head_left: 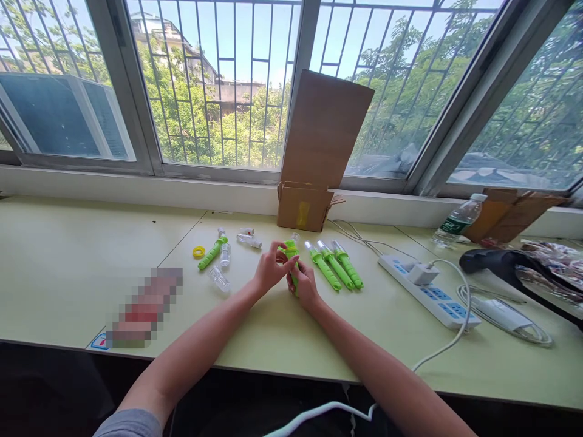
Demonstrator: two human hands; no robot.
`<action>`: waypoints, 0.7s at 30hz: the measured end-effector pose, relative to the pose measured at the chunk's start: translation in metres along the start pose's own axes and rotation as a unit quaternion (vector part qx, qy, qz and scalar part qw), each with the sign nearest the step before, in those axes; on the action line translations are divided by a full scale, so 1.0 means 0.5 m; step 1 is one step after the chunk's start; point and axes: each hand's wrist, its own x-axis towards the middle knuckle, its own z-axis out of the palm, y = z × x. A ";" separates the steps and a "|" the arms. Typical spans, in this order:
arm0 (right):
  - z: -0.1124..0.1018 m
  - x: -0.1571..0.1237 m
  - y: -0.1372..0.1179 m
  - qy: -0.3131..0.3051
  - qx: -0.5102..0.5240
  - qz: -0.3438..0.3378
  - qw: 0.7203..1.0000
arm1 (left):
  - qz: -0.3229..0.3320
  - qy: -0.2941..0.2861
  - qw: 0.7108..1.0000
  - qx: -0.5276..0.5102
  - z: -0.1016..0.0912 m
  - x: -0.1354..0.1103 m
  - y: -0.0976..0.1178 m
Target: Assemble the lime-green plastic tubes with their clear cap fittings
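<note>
My left hand (270,268) is closed, its fingers around the upper end of a green plastic handle (290,247). Lower down, my right hand (304,286) wraps the same handle, which stands roughly upright between both hands and is partly hidden by the fingers. Just behind it lies a small clear plastic piece (296,237). To the right, three green handles with clear tips (334,267) lie side by side. On the left are another green handle (210,255), a yellow ring (198,251), clear plastic cups (219,279) and small clear parts (249,241).
An open cardboard box (300,206) stands against the window sill. A white power strip (428,291) with plugged-in cables lies to the right, near a plastic bottle (460,220), a coiled charger cable (505,312) and a black curved object (510,273). The table's front edge runs below my forearms.
</note>
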 end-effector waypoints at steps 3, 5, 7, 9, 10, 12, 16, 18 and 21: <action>-0.001 -0.002 0.003 -0.007 0.021 0.013 1.000 | -0.006 -0.002 1.000 -0.004 0.000 0.000 0.003; -0.002 -0.002 0.005 -0.013 0.036 0.016 0.999 | -0.006 -0.002 1.000 -0.007 0.001 0.001 0.005; -0.004 0.000 0.006 -0.021 0.048 0.019 0.998 | -0.003 -0.001 1.000 -0.012 0.001 0.000 0.007; -0.005 0.002 0.005 -0.032 0.059 0.022 0.997 | 0.001 0.006 1.000 -0.015 0.000 0.000 0.007; -0.005 0.004 0.003 -0.037 0.061 0.024 0.997 | 0.002 0.011 1.000 -0.016 -0.001 -0.001 0.007; -0.002 0.007 -0.001 -0.046 0.051 0.029 0.997 | -0.001 0.026 1.000 -0.015 -0.004 -0.003 0.004; 0.013 0.008 -0.005 -0.020 -0.005 0.046 0.999 | -0.015 0.050 0.999 -0.007 -0.008 -0.007 -0.003; 0.020 0.007 -0.003 0.018 -0.025 0.039 0.999 | -0.021 0.059 0.998 0.002 -0.007 -0.008 -0.003; 0.022 0.004 0.000 0.049 -0.037 0.013 0.998 | -0.028 0.061 0.998 0.005 -0.005 -0.008 0.001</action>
